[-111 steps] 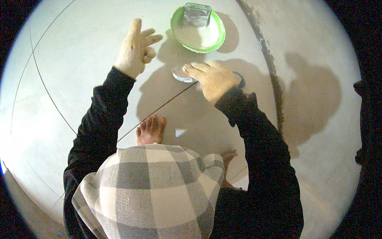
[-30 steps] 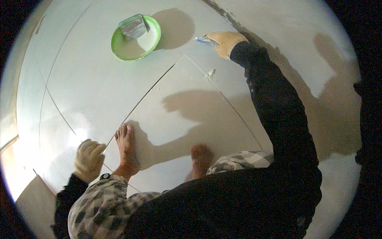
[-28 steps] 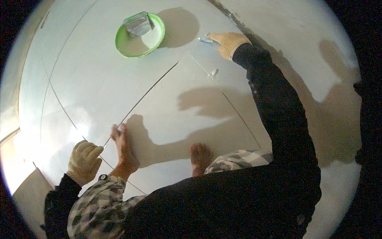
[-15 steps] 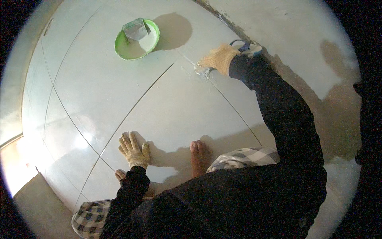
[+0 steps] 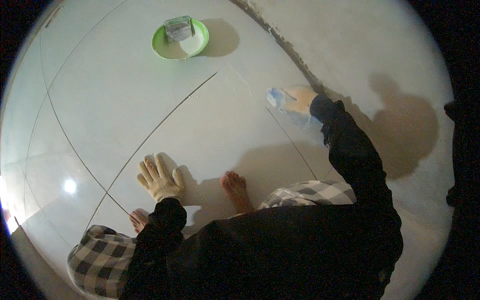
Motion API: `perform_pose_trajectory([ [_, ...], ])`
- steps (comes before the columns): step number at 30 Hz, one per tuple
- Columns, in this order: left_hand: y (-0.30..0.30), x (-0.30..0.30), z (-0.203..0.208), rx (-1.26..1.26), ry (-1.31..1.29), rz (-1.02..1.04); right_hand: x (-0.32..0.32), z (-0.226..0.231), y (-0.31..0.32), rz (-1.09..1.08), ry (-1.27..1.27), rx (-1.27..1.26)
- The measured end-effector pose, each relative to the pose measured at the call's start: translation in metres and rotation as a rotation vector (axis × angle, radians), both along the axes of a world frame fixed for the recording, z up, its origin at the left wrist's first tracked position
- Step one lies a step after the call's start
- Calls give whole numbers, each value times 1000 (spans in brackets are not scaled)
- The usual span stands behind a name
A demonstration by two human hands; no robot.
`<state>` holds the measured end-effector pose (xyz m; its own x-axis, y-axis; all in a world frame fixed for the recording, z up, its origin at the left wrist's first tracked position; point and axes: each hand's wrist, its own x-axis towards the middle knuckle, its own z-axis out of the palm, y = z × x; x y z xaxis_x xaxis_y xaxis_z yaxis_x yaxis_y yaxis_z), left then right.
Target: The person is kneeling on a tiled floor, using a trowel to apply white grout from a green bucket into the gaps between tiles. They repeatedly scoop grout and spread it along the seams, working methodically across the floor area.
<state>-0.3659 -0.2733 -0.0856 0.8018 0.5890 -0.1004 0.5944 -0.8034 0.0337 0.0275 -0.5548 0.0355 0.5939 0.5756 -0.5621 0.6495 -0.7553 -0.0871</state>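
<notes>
My right hand (image 5: 300,98), in a tan knitted glove, is blurred by motion above a tile joint at the right. Its fingers are closed on a pale blue-and-white thing (image 5: 274,95), too smeared to name. My left hand (image 5: 162,181), in a cream glove, lies flat on the pale floor tile (image 5: 210,135) with fingers spread, holding nothing. Beyond both hands stands a green bowl (image 5: 204,35) with white paste (image 5: 192,46) in it. A grey rectangular piece with a green edge (image 5: 178,32) leans inside against its far rim.
Dark joints (image 5: 165,117) cross between the large tiles, and faint white streaks (image 5: 243,81) mark the floor. A rough dark strip (image 5: 295,56) runs along the wall base at the right. My bare foot (image 5: 234,185) and checked trouser leg (image 5: 310,193) are close to me.
My right hand has come nearer and slightly right, off the joint's far end, with the blue-and-white thing. My left hand remains flat. The whole view has shifted slightly.
</notes>
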Motion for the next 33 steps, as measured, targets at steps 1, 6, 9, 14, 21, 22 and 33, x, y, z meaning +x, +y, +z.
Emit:
perform_pose_trajectory([
  [1,-1,2,0,-17,-2,-6,-1,3,1,-58,-63,-30],
  [6,5,-2,18,-69,58,57,-20,-9,53,25,-170,203],
  [9,6,-2,25,-84,85,55,-20,-8,78,-52,-65,207],
  [14,7,-4,25,-79,130,47,-13,0,71,-55,-74,218],
  [21,7,0,12,-85,132,53,-37,-21,28,-157,-235,162],
  [22,7,0,10,-91,146,61,-44,-29,30,-215,-205,153],
  [33,12,-3,0,-75,119,60,-86,-1,44,198,140,-477],
])
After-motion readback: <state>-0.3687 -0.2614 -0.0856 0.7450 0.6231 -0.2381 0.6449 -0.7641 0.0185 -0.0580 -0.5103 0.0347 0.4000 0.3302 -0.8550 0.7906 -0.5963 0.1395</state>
